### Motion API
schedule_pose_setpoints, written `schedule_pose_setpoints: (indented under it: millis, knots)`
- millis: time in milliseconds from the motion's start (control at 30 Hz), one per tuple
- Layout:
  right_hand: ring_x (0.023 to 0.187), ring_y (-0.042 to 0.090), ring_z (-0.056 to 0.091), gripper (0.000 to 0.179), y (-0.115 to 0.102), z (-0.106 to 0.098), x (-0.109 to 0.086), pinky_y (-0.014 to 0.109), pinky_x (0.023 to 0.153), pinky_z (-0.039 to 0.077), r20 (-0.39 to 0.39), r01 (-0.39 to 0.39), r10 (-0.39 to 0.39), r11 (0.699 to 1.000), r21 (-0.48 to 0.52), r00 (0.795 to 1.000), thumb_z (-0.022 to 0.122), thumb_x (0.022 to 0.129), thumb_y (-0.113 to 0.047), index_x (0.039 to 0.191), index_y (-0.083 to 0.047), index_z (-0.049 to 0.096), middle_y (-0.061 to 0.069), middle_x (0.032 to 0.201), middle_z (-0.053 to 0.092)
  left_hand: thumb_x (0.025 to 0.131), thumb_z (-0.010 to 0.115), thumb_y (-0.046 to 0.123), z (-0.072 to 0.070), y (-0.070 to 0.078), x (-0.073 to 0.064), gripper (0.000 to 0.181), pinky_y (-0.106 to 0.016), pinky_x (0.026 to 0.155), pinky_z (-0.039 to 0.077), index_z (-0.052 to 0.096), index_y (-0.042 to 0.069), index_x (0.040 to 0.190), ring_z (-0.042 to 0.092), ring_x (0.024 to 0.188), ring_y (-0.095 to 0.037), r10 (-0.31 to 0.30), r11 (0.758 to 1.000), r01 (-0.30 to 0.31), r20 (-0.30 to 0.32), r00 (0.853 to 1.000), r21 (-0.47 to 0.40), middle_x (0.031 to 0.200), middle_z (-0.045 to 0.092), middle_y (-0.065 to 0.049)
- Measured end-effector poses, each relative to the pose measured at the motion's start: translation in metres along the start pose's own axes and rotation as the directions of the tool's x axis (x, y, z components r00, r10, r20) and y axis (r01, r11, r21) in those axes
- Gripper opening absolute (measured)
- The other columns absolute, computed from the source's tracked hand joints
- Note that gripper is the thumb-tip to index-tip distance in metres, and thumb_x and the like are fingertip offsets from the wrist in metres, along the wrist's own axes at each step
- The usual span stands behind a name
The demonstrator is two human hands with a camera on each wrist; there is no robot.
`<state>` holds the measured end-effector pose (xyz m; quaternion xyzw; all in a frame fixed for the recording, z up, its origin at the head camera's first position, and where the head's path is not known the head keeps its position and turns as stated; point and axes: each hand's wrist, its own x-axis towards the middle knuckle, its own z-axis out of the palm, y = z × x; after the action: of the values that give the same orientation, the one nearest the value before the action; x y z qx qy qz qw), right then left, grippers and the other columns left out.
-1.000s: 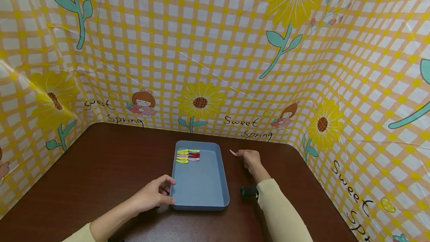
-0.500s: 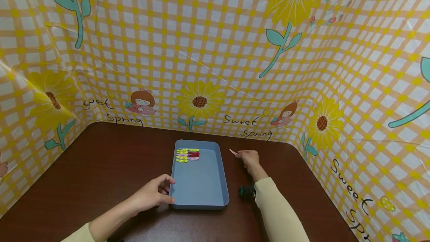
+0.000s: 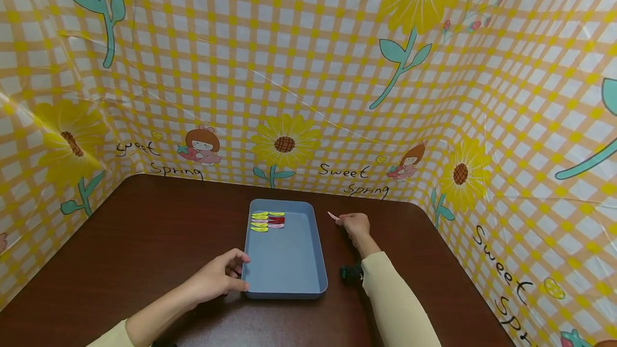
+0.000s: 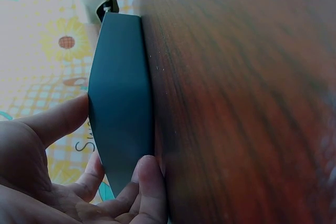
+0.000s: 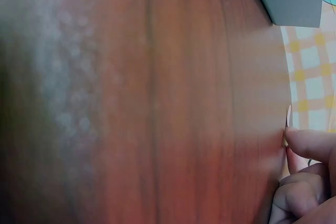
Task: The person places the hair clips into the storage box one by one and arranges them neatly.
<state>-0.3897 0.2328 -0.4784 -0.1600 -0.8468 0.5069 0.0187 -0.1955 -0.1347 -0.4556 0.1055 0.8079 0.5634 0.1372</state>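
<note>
A blue-grey tray [image 3: 284,266] lies on the table, with snap hair clips in two columns at its far left. Several yellow clips, such as the nearest yellow hair clip [image 3: 259,229], and a pink one form the left column; yellow, red [image 3: 277,220] and pink clips form the right. My left hand [image 3: 224,276] holds the tray's left side, thumb and fingertips at the rim and outer wall [image 4: 123,87]. Beyond the tray's right side, my right hand [image 3: 355,226] pinches a pale pink hair clip [image 3: 332,216] by one end, low over the table.
The dark brown wooden table [image 3: 178,229] extends on both sides of the tray. A checked sunflower cloth [image 3: 308,95] hangs around its back and sides. A dark device [image 3: 351,273] is at my right wrist.
The whole head view has shifted slightly. Both hands keep nearly the same places, the left at the tray and the right with the pink hair clip; the clips in the tray have not moved.
</note>
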Motion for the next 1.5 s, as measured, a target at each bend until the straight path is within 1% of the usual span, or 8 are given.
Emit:
schedule_pose_setpoints:
  millis: [200,500,700,900,1033,1267,1367,1500]
  knots:
    - [0.043,0.013,0.028,0.021,0.000,0.000,-0.001,0.029,0.044,0.028,-0.002,0.013,-0.013,1.000,-0.025,1.000,0.073,0.087,-0.007,0.107,0.000,0.075,0.007,0.076,0.059,0.081,0.082,0.012,0.000,-0.001,0.000,0.049,-0.035,0.061,0.046,0.057,0.007,0.123,0.052,0.091,-0.024,-0.004,1.000,0.004,-0.001,1.000,-0.001,0.104,0.054,-0.012]
    - [0.044,0.012,0.027,0.021,0.000,-0.001,-0.005,0.028,0.045,0.027,-0.009,0.020,-0.020,0.999,-0.033,1.000,0.072,0.089,-0.008,0.108,0.000,0.075,0.005,0.072,0.057,0.081,0.082,0.011,0.001,-0.002,0.000,0.048,-0.035,0.060,0.045,0.057,0.006,0.122,0.052,0.089,-0.024,0.008,1.000,-0.008,-0.001,1.000,-0.005,0.103,0.054,-0.013]
    - [0.044,0.010,0.026,0.019,-0.002,0.000,-0.007,0.027,0.045,0.026,0.001,0.010,-0.010,0.999,-0.033,1.000,0.071,0.089,-0.006,0.106,0.001,0.074,0.001,0.066,0.051,0.080,0.082,0.011,0.001,-0.003,0.001,0.049,-0.035,0.060,0.045,0.057,0.006,0.122,0.052,0.088,-0.023,0.018,1.000,-0.018,0.001,1.000,-0.002,0.103,0.054,-0.012]
    - [0.045,0.010,0.025,0.019,-0.004,-0.001,-0.008,0.027,0.045,0.026,0.020,0.023,-0.022,0.998,-0.051,1.000,0.069,0.090,-0.007,0.107,0.001,0.074,0.007,0.081,0.062,0.080,0.081,0.012,0.001,-0.002,0.000,0.049,-0.035,0.060,0.045,0.057,0.005,0.122,0.052,0.089,-0.024,0.025,1.000,-0.025,0.000,1.000,-0.004,0.103,0.054,-0.013]
    - [0.047,0.011,0.025,0.019,-0.007,-0.001,-0.008,0.027,0.046,0.026,0.031,0.016,-0.015,0.998,-0.055,0.999,0.069,0.091,-0.008,0.108,0.000,0.074,0.008,0.088,0.065,0.080,0.081,0.011,0.000,-0.001,0.000,0.049,-0.034,0.060,0.045,0.057,0.005,0.122,0.052,0.089,-0.024,0.031,0.999,-0.031,0.000,1.000,-0.006,0.104,0.054,-0.014]
    - [0.045,0.012,0.026,0.017,-0.018,-0.002,-0.009,0.027,0.044,0.027,0.068,0.024,-0.022,0.999,-0.037,0.997,0.069,0.092,-0.010,0.106,-0.002,0.074,0.001,0.068,0.055,0.080,0.081,0.011,0.001,0.001,-0.002,0.049,-0.034,0.061,0.045,0.057,0.005,0.121,0.052,0.089,-0.023,0.022,1.000,-0.022,-0.005,1.000,-0.004,0.104,0.054,-0.014]
    - [0.042,0.011,0.026,0.017,-0.025,-0.002,-0.012,0.027,0.042,0.027,0.081,0.039,-0.036,0.999,-0.034,0.996,0.069,0.092,-0.011,0.106,-0.002,0.074,0.002,0.067,0.057,0.080,0.081,0.011,0.001,0.002,-0.003,0.049,-0.035,0.061,0.045,0.057,0.005,0.121,0.052,0.089,-0.024,0.019,1.000,-0.019,-0.005,1.000,-0.001,0.104,0.054,-0.014]
    - [0.041,0.010,0.026,0.018,-0.034,-0.002,-0.017,0.027,0.041,0.027,0.103,0.082,-0.079,0.996,-0.024,0.992,0.070,0.090,-0.010,0.107,-0.002,0.074,0.006,0.078,0.067,0.080,0.081,0.011,0.001,0.002,-0.002,0.048,-0.035,0.061,0.045,0.057,0.005,0.122,0.052,0.090,-0.024,0.021,1.000,-0.021,-0.004,1.000,0.000,0.104,0.054,-0.014]
